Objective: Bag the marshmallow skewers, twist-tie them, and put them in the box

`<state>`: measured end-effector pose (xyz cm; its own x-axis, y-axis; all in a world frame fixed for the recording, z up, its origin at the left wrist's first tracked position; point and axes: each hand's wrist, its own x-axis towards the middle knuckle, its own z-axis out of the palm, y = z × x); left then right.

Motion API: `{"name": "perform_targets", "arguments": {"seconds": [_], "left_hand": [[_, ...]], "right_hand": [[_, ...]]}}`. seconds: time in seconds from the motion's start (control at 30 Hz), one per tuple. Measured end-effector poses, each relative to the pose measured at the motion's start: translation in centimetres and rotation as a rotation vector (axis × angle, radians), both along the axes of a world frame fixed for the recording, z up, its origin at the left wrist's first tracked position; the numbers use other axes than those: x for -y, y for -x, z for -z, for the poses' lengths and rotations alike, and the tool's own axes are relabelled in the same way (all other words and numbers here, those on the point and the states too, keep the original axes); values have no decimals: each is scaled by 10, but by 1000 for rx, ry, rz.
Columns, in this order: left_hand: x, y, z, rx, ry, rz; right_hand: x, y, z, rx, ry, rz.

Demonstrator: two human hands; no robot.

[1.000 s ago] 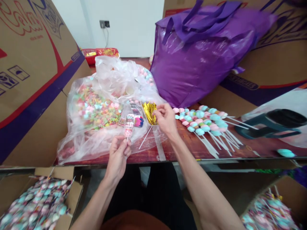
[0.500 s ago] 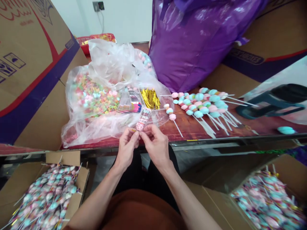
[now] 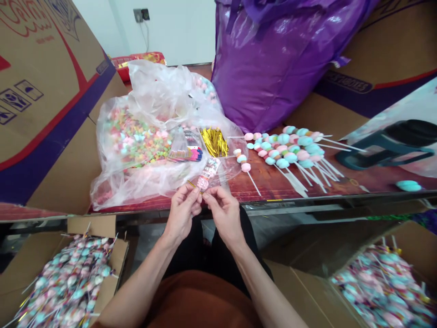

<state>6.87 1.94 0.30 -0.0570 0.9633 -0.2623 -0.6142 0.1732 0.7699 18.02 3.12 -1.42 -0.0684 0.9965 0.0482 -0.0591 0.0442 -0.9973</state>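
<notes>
Both hands meet at the table's front edge, at the lower end of a marshmallow skewer in a printed clear wrapper. My left hand is closed, pinching the wrapper's gathered neck. A gold twist tie crosses there, one end sticking out past the left fingers. My right hand is closed too, its thumb and finger pinching the tie's other end. The fingers hide most of the stick. Just behind lie a bundle of gold twist ties and a stack of printed wrappers.
A clear plastic bag of small candies spreads at left. Unwrapped marshmallow skewers lie at right, near a dark teal bottle. A purple bag stands behind. Open cartons of wrapped skewers flank my legs.
The wrapped skewer has tilted slightly to the right in my hands. More of the gold twist tie now shows beside my left fingers. The view has shifted slightly.
</notes>
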Motion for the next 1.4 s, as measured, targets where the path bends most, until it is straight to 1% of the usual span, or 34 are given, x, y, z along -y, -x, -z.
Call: {"name": "perform_targets", "arguments": {"seconds": [0.1,0.17,0.23,0.27,0.3,0.37,0.4,0.43,0.47,0.53,0.6,0.63,0.67,0.7,0.77,0.8,0.87,0.93,1.0,1.03,1.1,1.17,1.23,1.3,1.33,1.4], "left_hand": [[4,10,-9,187,110,193],[7,15,-16,298,177,330],[11,15,-22,300,210,419],[12,14,-23,244,199,411],[13,11,-23,157,167,363],[14,4,-21,-75,61,196],[14,0,-19,-194,3,111],[15,-3,-16,-299,-46,47],[15,-5,-14,-383,-82,11],[15,-6,-9,-461,-112,-12],[12,-5,-6,-396,-69,4],[10,-3,-5,-318,-17,24],[7,-2,-5,-224,51,48],[4,-1,-4,-128,121,71],[-1,1,-4,17,229,102],[-2,1,-4,56,256,110],[-2,1,-4,96,272,126],[1,-1,-6,122,270,146],[6,-4,-9,138,252,163],[9,-5,-10,137,231,164],[12,-7,-10,126,181,148],[12,-7,-8,126,172,138],[10,-5,-6,145,209,167],[7,-3,-8,163,211,208],[7,-3,-11,151,169,218],[9,-3,-20,39,2,221]], "right_hand": [[1,-7,-2,-95,-11,-77],[1,-15,-7,-150,-8,-206],[0,-22,-12,-116,-24,-317],[0,-25,-14,-57,-54,-331],[0,-26,-15,15,-95,-308],[1,-24,-16,136,-155,-188],[2,-21,-15,157,-146,-126],[2,-19,-14,145,-104,-90],[3,-16,-13,93,-36,-76],[5,-13,-12,-71,147,-121],[6,-13,-12,-201,289,-203],[7,-15,-12,-212,306,-225],[9,-17,-11,-174,274,-217],[10,-19,-9,-90,188,-174],[12,-25,-6,149,-99,-28],[13,-27,-4,279,-258,36],[11,-32,-1,497,-541,93],[8,-34,0,613,-746,89],[5,-33,-1,629,-865,99],[4,-31,-3,621,-894,112],[3,-25,-6,618,-901,137],[5,-18,-8,615,-862,163],[10,-14,-11,549,-766,164],[17,-13,-15,421,-627,127],[19,-15,-17,357,-558,107],[23,-22,-23,274,-440,92]]}}
